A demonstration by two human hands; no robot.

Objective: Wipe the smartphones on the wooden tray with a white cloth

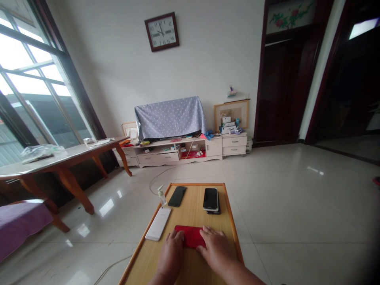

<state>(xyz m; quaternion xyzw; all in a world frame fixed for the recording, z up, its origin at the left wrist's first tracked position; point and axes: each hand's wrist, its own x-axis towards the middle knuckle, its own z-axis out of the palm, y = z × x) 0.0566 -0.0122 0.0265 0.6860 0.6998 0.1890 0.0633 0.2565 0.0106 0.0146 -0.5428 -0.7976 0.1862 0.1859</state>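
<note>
1. Hand state: my left hand (170, 253) and right hand (215, 249) lay spread, one over each end of the red phone (190, 236). Neither visibly closed around it, so I could not tell whether either held it.
2. Location: the red phone lay flat near the close edge of the wooden tabletop (192, 209), between both hands.
3. Adjacent items: the white phone (158, 223) lay just beside my left hand. The black phone (177, 196) lay beyond it. The stacked phones (211, 200) sat toward the far right corner.
4. Hazards: a wide sideways movement of the left hand could strike the white phone. A bump could slide the stacked phones apart. Flat, smooth casings could also slip under light palm pressure.
</note>
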